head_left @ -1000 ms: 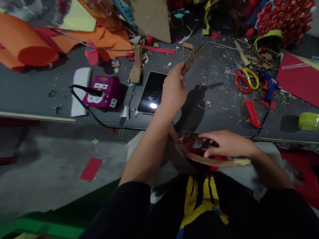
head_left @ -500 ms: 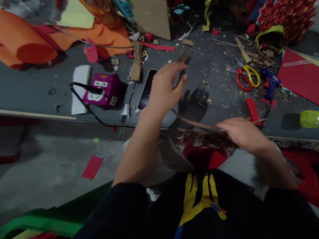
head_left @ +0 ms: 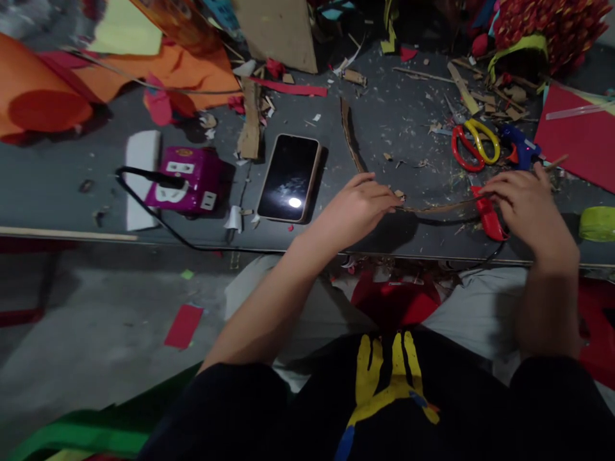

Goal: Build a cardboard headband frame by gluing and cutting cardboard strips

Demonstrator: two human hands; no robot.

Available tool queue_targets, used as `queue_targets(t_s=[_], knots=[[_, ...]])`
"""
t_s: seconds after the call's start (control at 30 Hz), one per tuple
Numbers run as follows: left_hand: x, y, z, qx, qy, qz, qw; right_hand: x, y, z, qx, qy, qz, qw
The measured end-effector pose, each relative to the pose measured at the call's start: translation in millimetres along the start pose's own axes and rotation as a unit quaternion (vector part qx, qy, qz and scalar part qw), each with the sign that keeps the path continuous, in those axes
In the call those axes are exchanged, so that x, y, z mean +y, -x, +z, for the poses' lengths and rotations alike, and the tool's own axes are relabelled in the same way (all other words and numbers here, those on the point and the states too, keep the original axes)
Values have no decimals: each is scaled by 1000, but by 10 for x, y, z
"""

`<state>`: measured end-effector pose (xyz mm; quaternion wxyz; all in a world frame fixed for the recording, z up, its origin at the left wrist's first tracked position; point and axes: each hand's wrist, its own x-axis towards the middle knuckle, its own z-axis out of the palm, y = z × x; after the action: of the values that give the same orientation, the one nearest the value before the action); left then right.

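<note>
A thin brown cardboard strip (head_left: pixel 442 208) stretches between my two hands above the front of the table. My left hand (head_left: pixel 362 208) is closed on the strip's left part, palm down. On the right, my right hand (head_left: pixel 523 205) pinches the strip near the red-handled cutter (head_left: pixel 489 218). Another narrow cardboard strip (head_left: pixel 350 134) extends up and away just beyond my left hand; whether it joins the held one is hidden. The phone (head_left: pixel 291 178) lies face up left of my left hand.
Yellow and red scissors (head_left: pixel 475 144) and a blue glue gun (head_left: pixel 521 147) lie beyond my right hand. A purple power socket block (head_left: pixel 185 179) with a black cable stands at left. Cardboard scraps, orange paper (head_left: pixel 192 70) and red paper (head_left: pixel 571 137) cover parts of the table (head_left: pixel 62 173).
My left hand has moved right and down, uncovering the phone, and has closed on the strip. My right hand has moved up and right, raising the strip off the table's edge.
</note>
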<state>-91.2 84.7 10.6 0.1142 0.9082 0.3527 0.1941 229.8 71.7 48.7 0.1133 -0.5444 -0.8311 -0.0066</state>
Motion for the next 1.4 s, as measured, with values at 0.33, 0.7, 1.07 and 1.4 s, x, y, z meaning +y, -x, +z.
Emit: queue_targets(t_s=[0.33,0.7,1.07,1.4], knots=[[127,-56,93,105,-58,52,991,-904,-91,226,59,31,-177,982],[172,-20,41,51,2,75,996,-663,-182,246,2,-7,-225,974],[140,-67,132,59,-39,61,996,-864,-144,303,-14,-2,-172,985],[131,-52,53,53,23,34,998,-741,-199,249,-9,-10,-199,980]])
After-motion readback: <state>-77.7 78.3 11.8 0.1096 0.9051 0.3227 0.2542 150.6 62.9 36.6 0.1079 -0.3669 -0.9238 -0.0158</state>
